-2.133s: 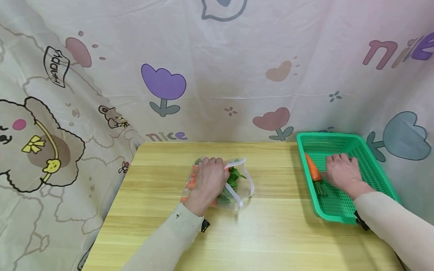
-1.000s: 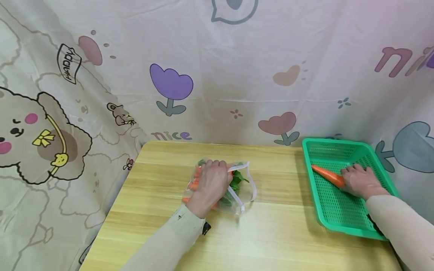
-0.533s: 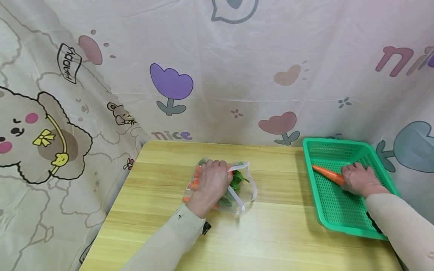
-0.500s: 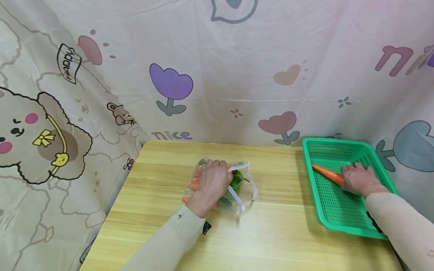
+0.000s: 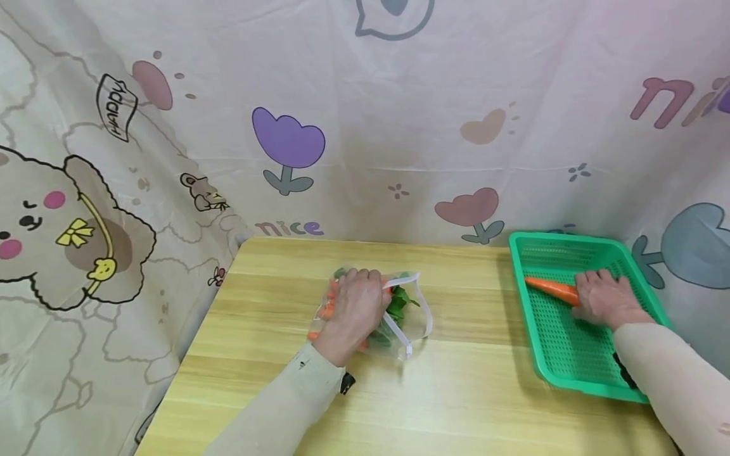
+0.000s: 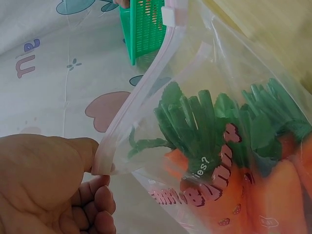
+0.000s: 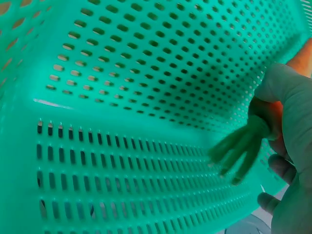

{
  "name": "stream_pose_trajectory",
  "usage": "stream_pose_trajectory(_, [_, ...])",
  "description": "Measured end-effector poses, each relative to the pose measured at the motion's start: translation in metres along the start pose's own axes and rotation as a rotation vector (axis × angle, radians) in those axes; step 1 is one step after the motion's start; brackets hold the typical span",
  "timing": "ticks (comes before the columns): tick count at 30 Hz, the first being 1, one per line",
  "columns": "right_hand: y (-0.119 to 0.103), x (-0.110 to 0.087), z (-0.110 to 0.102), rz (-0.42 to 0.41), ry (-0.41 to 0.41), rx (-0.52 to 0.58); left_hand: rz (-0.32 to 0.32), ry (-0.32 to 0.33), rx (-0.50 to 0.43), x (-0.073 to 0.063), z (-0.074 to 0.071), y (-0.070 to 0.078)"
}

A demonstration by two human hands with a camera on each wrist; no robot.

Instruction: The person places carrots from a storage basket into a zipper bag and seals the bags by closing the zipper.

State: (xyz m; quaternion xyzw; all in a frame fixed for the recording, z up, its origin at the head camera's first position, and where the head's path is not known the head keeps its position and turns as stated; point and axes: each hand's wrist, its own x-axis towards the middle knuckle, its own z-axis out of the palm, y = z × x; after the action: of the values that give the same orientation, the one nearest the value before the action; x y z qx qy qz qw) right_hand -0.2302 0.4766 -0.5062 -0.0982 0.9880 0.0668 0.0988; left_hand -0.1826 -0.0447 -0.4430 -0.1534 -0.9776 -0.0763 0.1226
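Note:
A clear zip bag lies on the table at the middle of the head view, its mouth apart and facing right. My left hand lies over it; in the left wrist view, thumb and fingers pinch the corner of its white zip strip. Inside are several orange carrots with green tops. At the right, my right hand grips the top end of another carrot inside a green basket. The right wrist view shows its cut green stems sticking out past the thumb.
The pale wooden table stretches between bag and basket. A printed cloth hangs behind the table and along its left side. The basket's raised perforated walls surround the right hand.
My right hand has taken hold of the carrot, which has swung from lying along the basket's left wall to nearly crosswise. My left hand stays on the bag. The head view has shifted slightly.

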Motion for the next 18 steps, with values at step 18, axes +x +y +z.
stream_pose_trajectory(18, [-0.004, -0.019, -0.061, -0.070, 0.174, -0.178, 0.007, -0.022, -0.008, 0.004, -0.001, -0.003])
